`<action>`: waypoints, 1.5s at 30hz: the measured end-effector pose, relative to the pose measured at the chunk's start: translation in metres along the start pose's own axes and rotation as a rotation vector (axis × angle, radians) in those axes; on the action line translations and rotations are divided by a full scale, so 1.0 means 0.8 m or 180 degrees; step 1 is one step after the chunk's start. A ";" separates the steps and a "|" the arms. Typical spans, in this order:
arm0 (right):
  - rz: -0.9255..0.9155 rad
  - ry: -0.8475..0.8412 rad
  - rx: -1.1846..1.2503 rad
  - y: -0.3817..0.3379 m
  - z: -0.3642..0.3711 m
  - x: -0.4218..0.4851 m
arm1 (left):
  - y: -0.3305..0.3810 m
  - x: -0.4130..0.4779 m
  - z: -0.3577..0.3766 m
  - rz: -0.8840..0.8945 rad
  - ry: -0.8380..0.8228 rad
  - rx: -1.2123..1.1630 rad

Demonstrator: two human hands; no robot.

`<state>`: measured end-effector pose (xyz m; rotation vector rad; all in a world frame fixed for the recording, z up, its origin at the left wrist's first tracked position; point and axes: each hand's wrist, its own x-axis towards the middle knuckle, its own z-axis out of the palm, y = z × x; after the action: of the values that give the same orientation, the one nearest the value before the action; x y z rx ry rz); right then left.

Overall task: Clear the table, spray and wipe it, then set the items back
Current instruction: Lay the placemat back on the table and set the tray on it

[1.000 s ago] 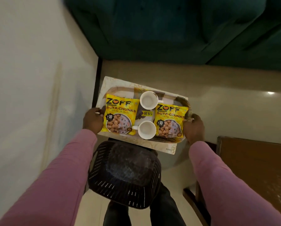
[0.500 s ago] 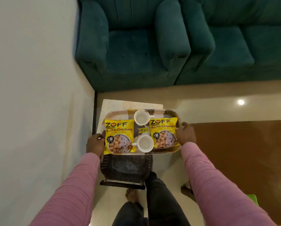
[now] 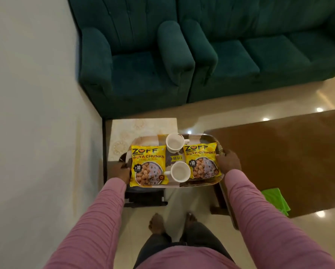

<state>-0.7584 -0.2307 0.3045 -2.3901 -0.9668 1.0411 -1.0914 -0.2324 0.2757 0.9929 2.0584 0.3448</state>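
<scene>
Reading "ZOFF SOYA CHUNKS", two yellow packets (image 3: 148,166) (image 3: 200,162) lie on the tray (image 3: 143,141).

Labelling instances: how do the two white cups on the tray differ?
Handle: on the far cup it points right, on the near cup left. Position: far cup by the tray far rim, near cup toward its near rim. Both white, upright.

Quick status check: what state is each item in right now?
Tray, level, gripped at both ends by left hand and right hand.
Left packet, flat on tray, face up.
Right packet, flat on tray, face up.
Far cup, upright.
Near cup, upright.
Green cloth, lying on brown table.
</scene>
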 end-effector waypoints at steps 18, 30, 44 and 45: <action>-0.0160 0.0080 -0.0202 0.246 -0.243 0.069 | 0.051 -0.215 0.275 -0.0210 -0.0108 -0.0281; -0.0459 -0.0017 -0.0488 0.277 -0.322 0.162 | 0.076 -0.216 0.395 -0.0810 -0.0284 -0.0949; -0.0300 -0.0025 -0.0652 0.275 -0.324 0.329 | 0.195 -0.127 0.479 -0.0956 -0.0297 -0.1031; -0.0304 -0.0043 -0.0669 0.277 -0.315 0.351 | 0.196 -0.110 0.494 -0.0986 -0.0253 -0.1008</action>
<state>-0.3325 -0.2000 0.2083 -2.4761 -1.2377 0.9642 -0.6743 -0.2332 0.1566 0.4822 1.9701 0.4425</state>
